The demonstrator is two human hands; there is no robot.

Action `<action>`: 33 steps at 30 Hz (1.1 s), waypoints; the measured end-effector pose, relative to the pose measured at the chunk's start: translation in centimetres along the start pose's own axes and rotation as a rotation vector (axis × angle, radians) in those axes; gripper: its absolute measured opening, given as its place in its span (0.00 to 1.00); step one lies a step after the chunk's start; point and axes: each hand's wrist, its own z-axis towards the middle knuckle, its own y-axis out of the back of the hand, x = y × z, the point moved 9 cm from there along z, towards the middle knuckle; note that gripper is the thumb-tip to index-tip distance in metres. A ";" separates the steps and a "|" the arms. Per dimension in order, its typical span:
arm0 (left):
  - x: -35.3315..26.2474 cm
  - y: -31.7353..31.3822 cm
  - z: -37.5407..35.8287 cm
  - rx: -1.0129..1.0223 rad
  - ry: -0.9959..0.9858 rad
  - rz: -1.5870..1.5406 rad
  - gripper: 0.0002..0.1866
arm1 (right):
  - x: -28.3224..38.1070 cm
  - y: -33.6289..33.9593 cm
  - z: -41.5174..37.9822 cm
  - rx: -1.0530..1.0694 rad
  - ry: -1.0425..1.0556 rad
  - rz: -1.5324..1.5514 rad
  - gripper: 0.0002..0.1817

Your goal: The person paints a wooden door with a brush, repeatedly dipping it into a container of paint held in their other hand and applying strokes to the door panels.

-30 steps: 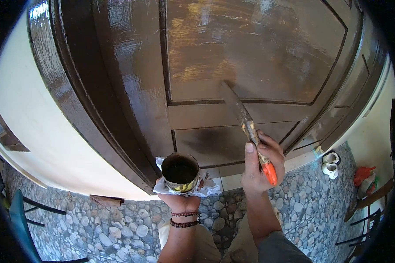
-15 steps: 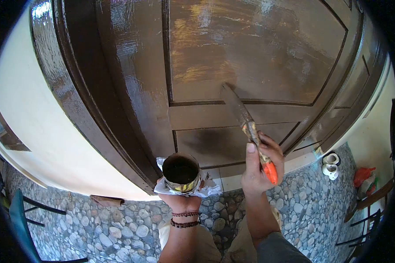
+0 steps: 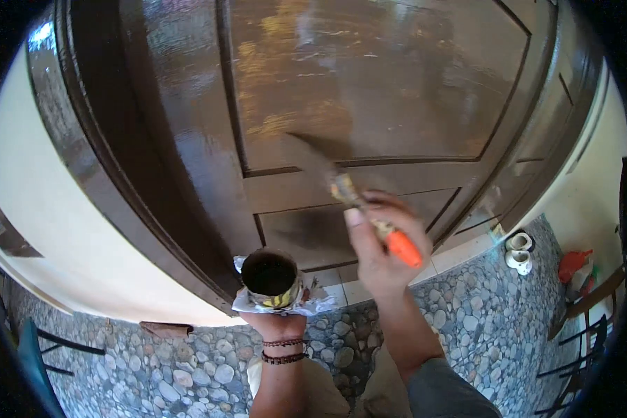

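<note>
My right hand (image 3: 383,261) is closed around a paintbrush (image 3: 343,189) with an orange handle end. Its dark bristles reach up and left, at the lower part of a brown door panel (image 3: 411,90); whether they touch it is hard to tell through the blur. Streaks of lighter orange-brown show on the panel's left side. Down at the left, my left hand (image 3: 275,324) supports a paint can (image 3: 280,300) from underneath, with a crumpled white cloth or paper (image 3: 319,304) between. The can is upright, dark inside, and its label is smeared.
A dark brown door frame (image 3: 104,132) and cream wall (image 3: 56,202) lie at left. Pebbled floor (image 3: 467,334) runs below the door. White shoes (image 3: 519,260), a red bag (image 3: 573,265) and a chair (image 3: 592,306) are at right; another chair (image 3: 31,355) stands at lower left.
My right hand and the paintbrush have swept left along the lower panel. The can and my left hand sit slightly further left in view, and the whole view has shifted a little.
</note>
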 end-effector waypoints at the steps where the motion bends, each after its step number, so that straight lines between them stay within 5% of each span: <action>1: 0.1 0.2 0.1 0.006 -0.004 0.027 0.23 | -0.7 1.8 0.2 -0.065 -0.005 -0.056 0.10; 11: 0.5 -0.2 0.1 0.075 0.003 0.082 0.23 | -6.5 17.2 0.8 -0.486 -0.285 -0.096 0.09; 20: 1.8 -0.1 0.0 0.111 0.035 0.076 0.24 | -4.4 9.1 1.6 -0.053 -0.117 -0.007 0.09; 26: 1.9 0.4 -0.3 0.027 -0.031 0.135 0.25 | -9.0 17.6 2.4 -0.325 -0.280 -0.110 0.08; 33: 2.8 -0.3 -0.5 0.072 0.006 0.105 0.26 | -7.8 23.6 2.7 -0.454 -0.187 -0.132 0.12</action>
